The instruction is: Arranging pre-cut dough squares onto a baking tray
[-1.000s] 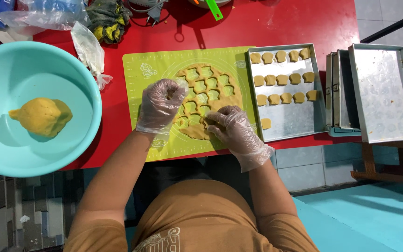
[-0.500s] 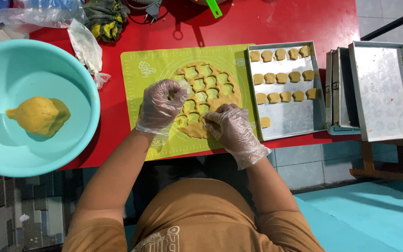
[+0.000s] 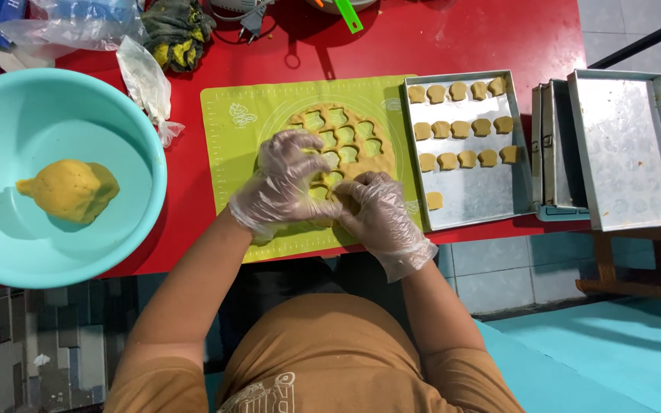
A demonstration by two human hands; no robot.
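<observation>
- On the green mat (image 3: 231,160) lies a flat sheet of yellow dough (image 3: 346,141) with many little shapes cut out of it
- Both hands wear thin clear gloves and sit at the near edge of the dough
- A second ago the left hand (image 3: 288,180) lay flat on the dough a bit farther up, and the right hand (image 3: 380,214) was off to its side
- Now the two hands have come close, and their fingertips almost touch
- It looks like they are picking one cut piece out of the sheet
- The left hand is curled, with its fingers bent down on the dough
- The right hand is bent too, and its fingers pinch at the dough edge
- I cannot tell if a piece is already held, because the gloves hide it
- Just right of the mat, touching it, is a metal tray (image 3: 483,203)
- It holds three rows of small cut pieces (image 3: 460,128) and one more piece alone near the front
- That count looks the same as a second ago, so no new piece has landed yet
- More empty trays (image 3: 629,145) wait farther right
- Far left, a big blue bowl (image 3: 9,252) holds a lump of spare dough (image 3: 70,191), and it has not moved
- Plastic bags (image 3: 147,84) lie between the bowl and the mat on the red table (image 3: 460,38)
</observation>
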